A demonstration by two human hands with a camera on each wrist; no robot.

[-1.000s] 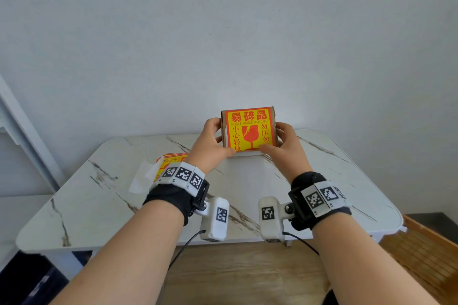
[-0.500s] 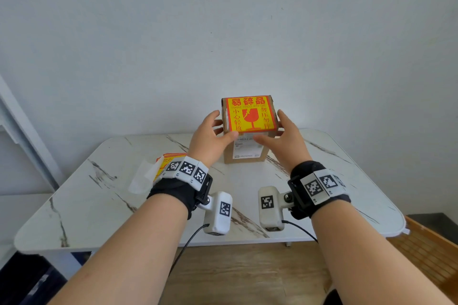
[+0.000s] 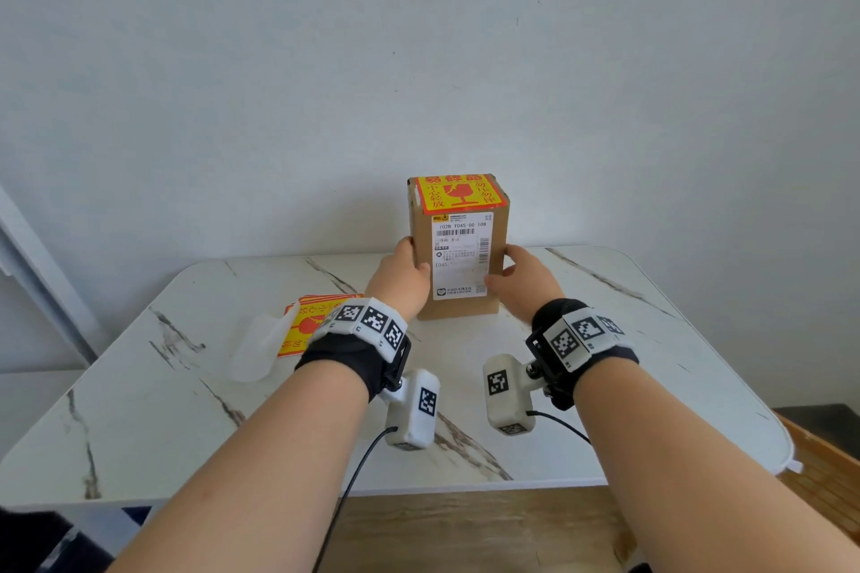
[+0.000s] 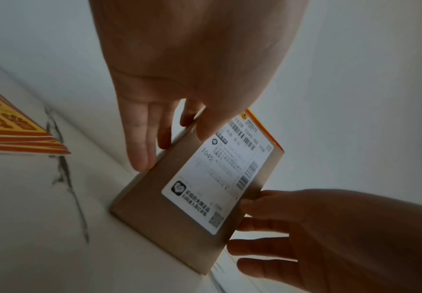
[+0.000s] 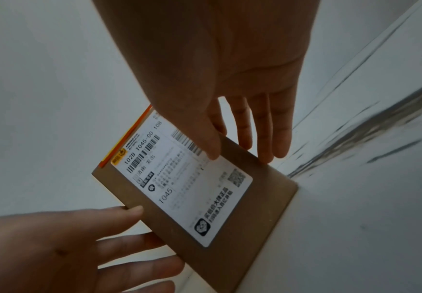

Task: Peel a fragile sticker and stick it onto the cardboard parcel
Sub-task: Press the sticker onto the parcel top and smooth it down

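Near the tabletop's (image 3: 651,340) far edge, upright cardboard parcel (image 3: 458,293) clasped between left hand (image 3: 400,281) and right hand (image 3: 523,281), fingers clamped on its sides, fragile sticker (image 3: 458,192) on top.

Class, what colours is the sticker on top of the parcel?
Yellow with red print on the sticker; head view.

one cardboard parcel (image 3: 458,268) at frame centre, bearing one fragile sticker (image 3: 458,192) and one shipping label (image 3: 460,256); two hands; one stack of stickers (image 3: 309,323) and one backing sheet (image 3: 258,347) at left; one tabletop (image 3: 651,363).
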